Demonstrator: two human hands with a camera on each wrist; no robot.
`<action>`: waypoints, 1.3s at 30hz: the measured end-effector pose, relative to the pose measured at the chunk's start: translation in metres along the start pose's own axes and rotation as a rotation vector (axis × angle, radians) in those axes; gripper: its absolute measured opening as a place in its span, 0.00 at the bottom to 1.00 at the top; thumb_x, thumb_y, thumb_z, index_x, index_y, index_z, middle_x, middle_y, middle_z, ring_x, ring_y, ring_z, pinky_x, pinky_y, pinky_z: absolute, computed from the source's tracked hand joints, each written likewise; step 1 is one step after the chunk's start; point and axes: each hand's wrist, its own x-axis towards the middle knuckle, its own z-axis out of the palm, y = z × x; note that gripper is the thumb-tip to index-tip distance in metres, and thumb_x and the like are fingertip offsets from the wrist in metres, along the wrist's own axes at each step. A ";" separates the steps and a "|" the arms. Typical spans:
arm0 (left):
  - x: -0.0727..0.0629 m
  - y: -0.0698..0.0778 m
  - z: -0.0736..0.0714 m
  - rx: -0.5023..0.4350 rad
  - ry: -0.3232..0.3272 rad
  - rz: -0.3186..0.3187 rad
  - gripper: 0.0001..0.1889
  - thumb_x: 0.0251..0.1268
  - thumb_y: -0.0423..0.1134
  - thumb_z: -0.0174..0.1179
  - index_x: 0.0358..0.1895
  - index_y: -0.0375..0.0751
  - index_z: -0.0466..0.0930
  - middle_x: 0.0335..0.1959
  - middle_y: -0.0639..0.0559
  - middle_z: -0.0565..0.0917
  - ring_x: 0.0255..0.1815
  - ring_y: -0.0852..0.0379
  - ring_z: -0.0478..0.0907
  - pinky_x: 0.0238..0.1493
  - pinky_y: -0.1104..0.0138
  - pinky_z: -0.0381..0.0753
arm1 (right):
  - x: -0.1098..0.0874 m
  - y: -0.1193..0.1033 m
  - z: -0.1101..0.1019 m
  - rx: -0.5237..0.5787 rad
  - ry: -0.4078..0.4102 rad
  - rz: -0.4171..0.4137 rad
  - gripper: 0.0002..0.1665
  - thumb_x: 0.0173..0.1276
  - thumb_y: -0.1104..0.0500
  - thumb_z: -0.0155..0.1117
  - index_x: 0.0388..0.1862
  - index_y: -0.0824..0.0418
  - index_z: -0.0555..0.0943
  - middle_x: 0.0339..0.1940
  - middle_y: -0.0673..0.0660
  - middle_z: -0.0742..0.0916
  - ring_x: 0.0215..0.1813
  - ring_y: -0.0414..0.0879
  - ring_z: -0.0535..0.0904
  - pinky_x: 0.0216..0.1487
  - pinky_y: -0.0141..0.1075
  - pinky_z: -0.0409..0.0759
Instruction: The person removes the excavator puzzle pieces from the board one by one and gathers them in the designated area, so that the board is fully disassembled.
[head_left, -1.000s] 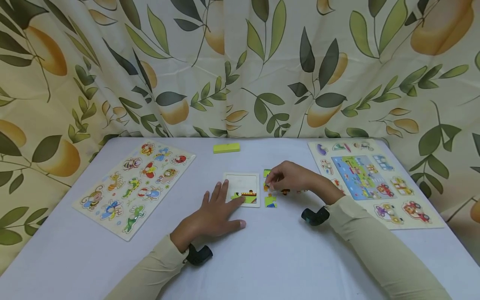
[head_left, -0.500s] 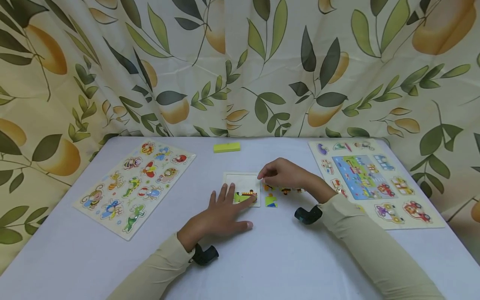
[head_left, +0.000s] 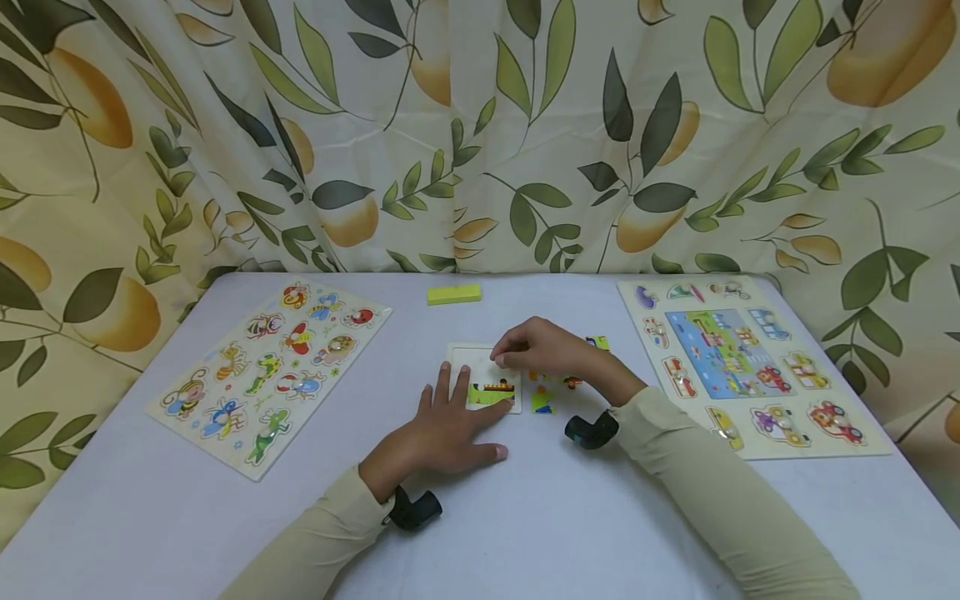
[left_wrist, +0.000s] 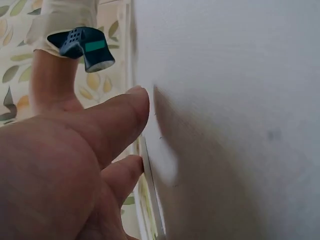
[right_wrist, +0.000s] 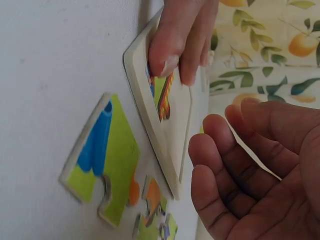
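My left hand (head_left: 438,437) lies palm down with its fingers spread, fingertips resting on the small white puzzle tray (head_left: 471,357). Joined green puzzle pieces (head_left: 480,393) with a red-and-black picture fill the tray's near part. Over the tray's upper right side, my right hand (head_left: 542,347) pinches a puzzle piece (right_wrist: 256,156); only its thin pale edge shows between thumb and fingers in the right wrist view. Just right of the tray lies a loose green-and-blue puzzle piece (head_left: 542,400), seen larger in that wrist view. The left wrist view shows the thumb (left_wrist: 122,112) close over the white cloth.
More loose pieces (head_left: 597,342) lie to the right, partly hidden by the right arm. A board with insect pictures (head_left: 266,375) is at the left, and a vehicle-picture board (head_left: 720,354) at the right. A yellow-green block (head_left: 453,294) sits at the back, before a patterned curtain (head_left: 480,133).
My right hand has moved left from among the loose pieces to over the tray, carrying a puzzle piece. The left hand has shifted slightly right, still on the tray.
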 end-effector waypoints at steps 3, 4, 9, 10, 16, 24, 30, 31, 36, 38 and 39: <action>0.000 0.001 0.000 -0.007 0.003 -0.010 0.33 0.65 0.64 0.54 0.74 0.68 0.60 0.77 0.31 0.37 0.74 0.30 0.23 0.67 0.36 0.39 | 0.003 -0.002 0.004 0.008 -0.009 0.004 0.11 0.71 0.60 0.60 0.46 0.64 0.85 0.42 0.51 0.86 0.41 0.44 0.76 0.46 0.38 0.73; 0.000 0.001 -0.001 -0.010 0.003 -0.016 0.33 0.65 0.64 0.55 0.74 0.69 0.60 0.77 0.31 0.36 0.74 0.30 0.23 0.67 0.36 0.37 | 0.004 -0.002 0.005 0.006 -0.013 0.007 0.11 0.72 0.60 0.60 0.47 0.64 0.85 0.42 0.51 0.86 0.41 0.44 0.76 0.47 0.38 0.73; -0.002 0.003 -0.002 -0.024 -0.002 -0.041 0.34 0.64 0.64 0.56 0.73 0.71 0.60 0.77 0.31 0.35 0.73 0.30 0.22 0.65 0.33 0.31 | 0.007 -0.006 0.011 0.003 -0.013 0.037 0.12 0.73 0.60 0.59 0.48 0.64 0.84 0.40 0.51 0.86 0.42 0.45 0.76 0.47 0.38 0.73; -0.002 0.003 -0.002 -0.025 -0.005 -0.043 0.34 0.64 0.64 0.56 0.74 0.71 0.60 0.77 0.31 0.35 0.73 0.30 0.22 0.65 0.33 0.30 | 0.007 -0.007 0.012 0.007 -0.011 0.048 0.12 0.73 0.60 0.58 0.48 0.64 0.84 0.40 0.51 0.87 0.42 0.45 0.76 0.47 0.38 0.73; -0.001 0.001 0.002 -0.029 -0.019 -0.069 0.34 0.64 0.66 0.54 0.74 0.74 0.57 0.77 0.34 0.34 0.73 0.29 0.20 0.63 0.31 0.30 | 0.011 -0.013 0.020 0.052 -0.020 0.069 0.14 0.75 0.57 0.55 0.48 0.64 0.84 0.37 0.52 0.87 0.41 0.45 0.81 0.47 0.39 0.77; 0.000 -0.001 0.005 -0.016 -0.026 -0.109 0.35 0.63 0.68 0.53 0.74 0.76 0.56 0.78 0.37 0.32 0.72 0.28 0.20 0.61 0.29 0.30 | 0.015 -0.014 0.026 0.143 -0.020 0.091 0.15 0.76 0.57 0.55 0.52 0.65 0.82 0.37 0.53 0.86 0.38 0.46 0.82 0.42 0.37 0.78; 0.001 0.000 0.005 -0.005 -0.029 -0.109 0.35 0.63 0.68 0.53 0.74 0.77 0.55 0.78 0.38 0.31 0.72 0.28 0.20 0.61 0.29 0.29 | 0.015 -0.012 0.026 0.138 -0.040 0.088 0.15 0.75 0.57 0.56 0.53 0.64 0.82 0.39 0.52 0.86 0.39 0.45 0.80 0.43 0.37 0.77; 0.001 -0.001 0.005 -0.004 -0.030 -0.110 0.35 0.63 0.68 0.53 0.74 0.77 0.55 0.78 0.38 0.31 0.72 0.29 0.20 0.61 0.29 0.29 | 0.015 -0.012 0.025 0.138 -0.041 0.096 0.15 0.75 0.57 0.56 0.53 0.63 0.82 0.39 0.52 0.86 0.40 0.46 0.79 0.44 0.37 0.76; 0.001 0.000 0.004 0.003 -0.036 -0.112 0.35 0.63 0.69 0.53 0.73 0.77 0.55 0.78 0.38 0.31 0.73 0.29 0.21 0.61 0.29 0.29 | 0.016 -0.011 0.025 0.149 -0.057 0.106 0.14 0.73 0.60 0.58 0.52 0.63 0.83 0.45 0.53 0.86 0.43 0.46 0.79 0.50 0.38 0.76; 0.001 0.001 0.003 0.007 -0.038 -0.111 0.35 0.63 0.69 0.53 0.73 0.77 0.55 0.78 0.38 0.32 0.73 0.29 0.21 0.61 0.29 0.29 | 0.017 -0.010 0.026 0.148 -0.065 0.096 0.14 0.72 0.62 0.59 0.52 0.64 0.83 0.46 0.53 0.86 0.44 0.45 0.78 0.51 0.38 0.76; 0.001 0.001 0.003 0.011 -0.038 -0.110 0.35 0.63 0.69 0.52 0.73 0.78 0.55 0.78 0.38 0.32 0.73 0.29 0.22 0.61 0.29 0.30 | 0.017 -0.010 0.026 0.143 -0.069 0.089 0.13 0.72 0.62 0.59 0.52 0.64 0.83 0.46 0.53 0.86 0.43 0.45 0.78 0.51 0.38 0.76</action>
